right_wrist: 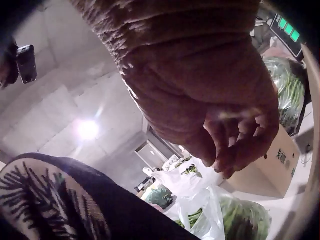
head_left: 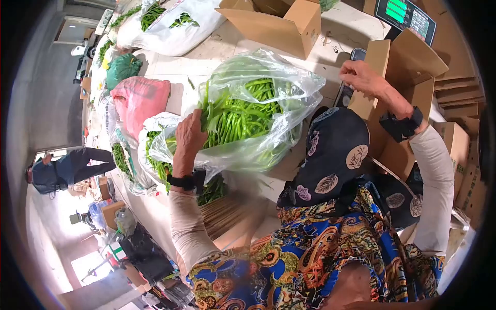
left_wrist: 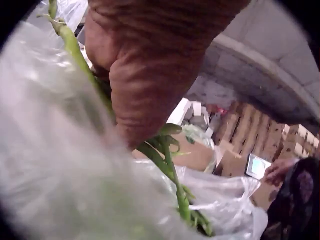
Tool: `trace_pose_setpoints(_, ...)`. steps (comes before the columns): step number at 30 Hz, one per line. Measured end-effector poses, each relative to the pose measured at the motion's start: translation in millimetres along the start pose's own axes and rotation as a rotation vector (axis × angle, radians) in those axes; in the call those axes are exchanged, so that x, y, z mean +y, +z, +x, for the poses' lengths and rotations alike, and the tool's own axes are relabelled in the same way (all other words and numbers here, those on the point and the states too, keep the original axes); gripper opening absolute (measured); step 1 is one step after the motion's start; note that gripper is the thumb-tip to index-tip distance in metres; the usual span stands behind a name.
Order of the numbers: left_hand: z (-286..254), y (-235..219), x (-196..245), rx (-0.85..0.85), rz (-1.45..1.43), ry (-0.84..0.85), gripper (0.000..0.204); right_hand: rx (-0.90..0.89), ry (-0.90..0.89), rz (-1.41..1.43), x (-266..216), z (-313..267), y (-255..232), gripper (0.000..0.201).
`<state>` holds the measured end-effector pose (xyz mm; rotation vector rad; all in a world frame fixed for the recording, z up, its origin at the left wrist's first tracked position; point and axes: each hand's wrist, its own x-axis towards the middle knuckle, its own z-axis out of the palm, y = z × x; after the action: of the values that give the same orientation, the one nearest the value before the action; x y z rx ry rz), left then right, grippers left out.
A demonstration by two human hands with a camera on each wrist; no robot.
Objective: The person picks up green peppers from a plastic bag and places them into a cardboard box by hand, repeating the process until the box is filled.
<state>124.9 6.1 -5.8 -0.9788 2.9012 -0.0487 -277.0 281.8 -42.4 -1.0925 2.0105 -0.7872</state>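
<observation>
My left hand (head_left: 190, 134) grips several long green chili peppers (head_left: 208, 106) at the left side of a clear plastic bag (head_left: 289, 137). In the left wrist view, peppers (left_wrist: 75, 50) stick out on both sides of the hand (left_wrist: 145, 70), and its fingertips are hidden. The bag lies on its side with its mouth spread, and more peppers fill it. Beside the flap of an open cardboard box (head_left: 380, 82), my right hand (head_left: 364, 77) hangs with loosely curled fingers, close to a phone (head_left: 345, 95). Nothing shows between its fingers (right_wrist: 235, 145) in the right wrist view.
Another open cardboard box (head_left: 274, 26) stands behind the bag, and a scale with a green display (head_left: 405, 15) is at the top right. A pink bag (head_left: 140, 98), a green bag (head_left: 123, 70) and white bags of peppers line the left. A person (head_left: 70, 168) stands far left.
</observation>
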Motion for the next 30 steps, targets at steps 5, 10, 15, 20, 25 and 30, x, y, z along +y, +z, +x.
trace_pose_setpoints(5, -15.4, 14.1, 1.3, 0.263, 0.062, -0.03, 0.051, 0.0, -0.045, 0.01, -10.9, -17.3, -1.9, 0.022)
trace_pose_setpoints(10, -22.8, 30.9, 37.6, 0.343, 0.022, 0.013, 0.057, -0.038, -0.189, 0.06, -39.6, -21.9, 9.6, 0.022)
trace_pose_setpoints(15, -15.7, 62.3, 77.2, 0.403, -0.16, 0.027, 0.072, -0.216, -0.242, 0.053, -67.3, -11.2, 19.8, 0.021)
trace_pose_setpoints(20, 7.8, 93.3, 81.0, 0.542, -0.209, -0.012, 0.073, -0.28, -0.264, 0.063, -63.9, -7.9, 29.0, 0.02)
trace_pose_setpoints(25, 21.2, 77.8, 82.2, 0.458, -0.276, -0.068, 0.064, -0.315, -0.215, 0.066, -58.0, -6.6, 28.1, 0.021)
trace_pose_setpoints(30, 36.1, 53.8, 76.0, 0.479, -0.542, -0.343, 0.04, -0.271, -0.291, 0.048, -59.0, -5.9, 30.1, 0.022)
